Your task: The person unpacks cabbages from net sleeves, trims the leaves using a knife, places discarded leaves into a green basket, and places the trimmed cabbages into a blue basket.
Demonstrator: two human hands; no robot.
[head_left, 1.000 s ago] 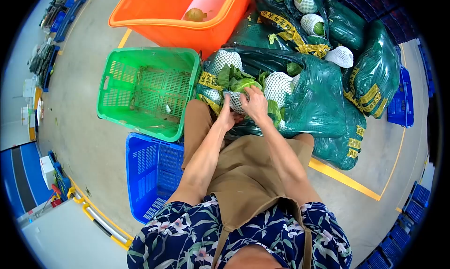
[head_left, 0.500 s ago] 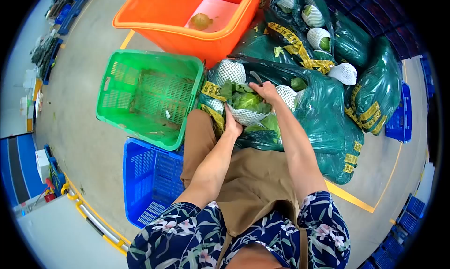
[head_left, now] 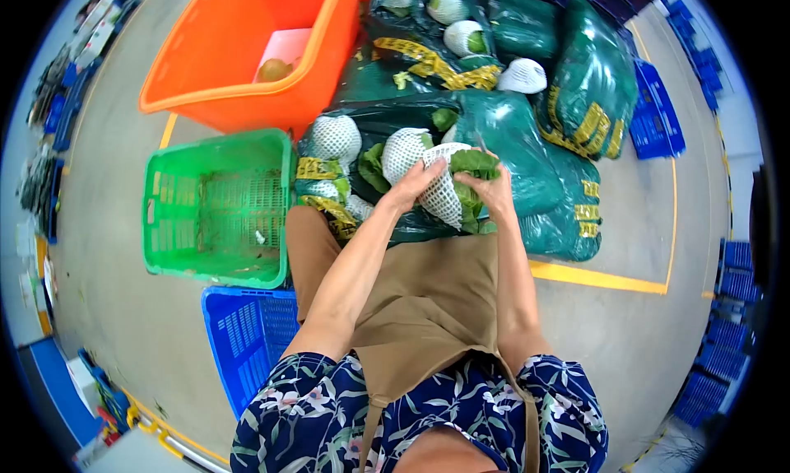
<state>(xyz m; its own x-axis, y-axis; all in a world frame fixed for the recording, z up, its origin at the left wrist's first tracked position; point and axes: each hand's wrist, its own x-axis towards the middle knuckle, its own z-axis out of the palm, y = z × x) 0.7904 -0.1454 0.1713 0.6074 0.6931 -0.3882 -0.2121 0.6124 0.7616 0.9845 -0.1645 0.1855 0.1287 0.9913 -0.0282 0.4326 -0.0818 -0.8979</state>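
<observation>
Head view: the netted cabbage (head_left: 444, 195) lies crosswise over the open green bag (head_left: 514, 135) — leafy end pointing rightward. Left hand (head_left: 414, 185) is clamped on its net, right hand (head_left: 494, 191) on its leaves.

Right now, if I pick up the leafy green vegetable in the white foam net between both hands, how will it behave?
The outer leaves would probably bend or tear easily, since they spread loose beyond the net. Its wrapped shape looks rounded, so it may roll when set down.
</observation>
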